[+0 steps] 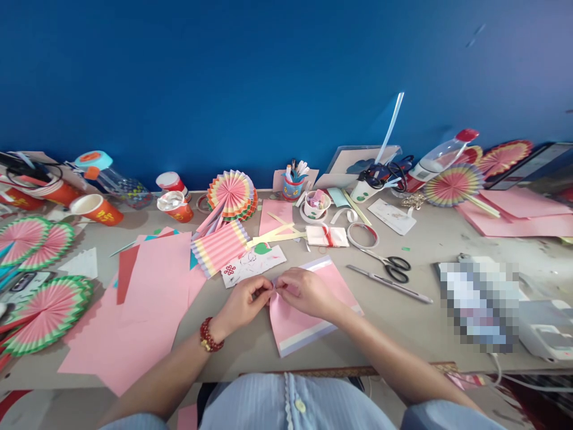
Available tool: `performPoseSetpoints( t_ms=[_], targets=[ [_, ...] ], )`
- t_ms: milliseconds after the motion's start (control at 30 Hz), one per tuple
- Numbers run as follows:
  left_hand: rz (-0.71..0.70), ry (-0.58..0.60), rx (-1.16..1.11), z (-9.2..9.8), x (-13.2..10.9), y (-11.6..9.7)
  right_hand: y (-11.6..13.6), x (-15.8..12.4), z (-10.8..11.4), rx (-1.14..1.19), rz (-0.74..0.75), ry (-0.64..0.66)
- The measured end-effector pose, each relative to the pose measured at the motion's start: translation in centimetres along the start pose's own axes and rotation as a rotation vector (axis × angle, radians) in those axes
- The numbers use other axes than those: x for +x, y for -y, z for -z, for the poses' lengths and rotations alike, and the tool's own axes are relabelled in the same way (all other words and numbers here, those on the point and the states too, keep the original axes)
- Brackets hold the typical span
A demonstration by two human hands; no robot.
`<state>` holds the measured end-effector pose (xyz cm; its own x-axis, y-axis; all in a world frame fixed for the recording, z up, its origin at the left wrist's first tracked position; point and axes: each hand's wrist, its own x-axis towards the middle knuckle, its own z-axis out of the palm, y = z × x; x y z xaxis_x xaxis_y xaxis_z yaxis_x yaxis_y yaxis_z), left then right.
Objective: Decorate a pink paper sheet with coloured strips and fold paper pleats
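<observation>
A pink sheet of paper [308, 316] with pale lilac and white strips along its edges lies on the table in front of me. Its left edge is raised where both hands meet. My left hand [246, 301] pinches the upper left corner, thumb and fingers pressed together. Close beside it, my right hand [302, 289] grips the same edge between thumb and fingers. Just beyond the hands lie a white card [255, 266] with a red knot print and a pleated striped paper [221, 248]. Scissors [396, 266] and a closed-looking utility knife [389, 283] rest to the right.
Pink sheets [152, 298] cover the table's left. Finished paper fans [230, 194] stand at the back, others [49, 313] lie far left. Paper cups [96, 209], a tape roll [362, 236], a bottle [441, 158] and a blurred phone [477, 304] are around.
</observation>
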<state>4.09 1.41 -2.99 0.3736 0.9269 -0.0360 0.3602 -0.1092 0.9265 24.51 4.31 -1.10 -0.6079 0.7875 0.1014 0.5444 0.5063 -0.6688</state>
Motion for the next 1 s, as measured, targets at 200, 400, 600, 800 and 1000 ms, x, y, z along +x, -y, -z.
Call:
performPoseSetpoints(
  t_ms=[200, 400, 600, 800, 1000],
  targets=[
    [0.0, 0.0, 0.0, -0.02, -0.06, -0.02, 0.04, 0.06, -0.02, -0.011, -0.013, -0.006],
    [-0.002, 0.001, 0.009, -0.05, -0.11, -0.11, 0.15, -0.05, 0.45, 0.031, -0.061, 0.057],
    [-0.009, 0.0, 0.015, -0.02, -0.15, -0.21, 0.2, -0.05, 0.75, 0.041, -0.109, 0.102],
    [-0.01, -0.001, 0.015, -0.13, -0.08, 0.02, 0.24, -0.05, 0.43, 0.037, -0.114, 0.088],
    [-0.006, 0.005, 0.014, -0.11, -0.08, 0.03, 0.38, 0.0, 0.65, 0.053, -0.122, 0.092]
  ],
)
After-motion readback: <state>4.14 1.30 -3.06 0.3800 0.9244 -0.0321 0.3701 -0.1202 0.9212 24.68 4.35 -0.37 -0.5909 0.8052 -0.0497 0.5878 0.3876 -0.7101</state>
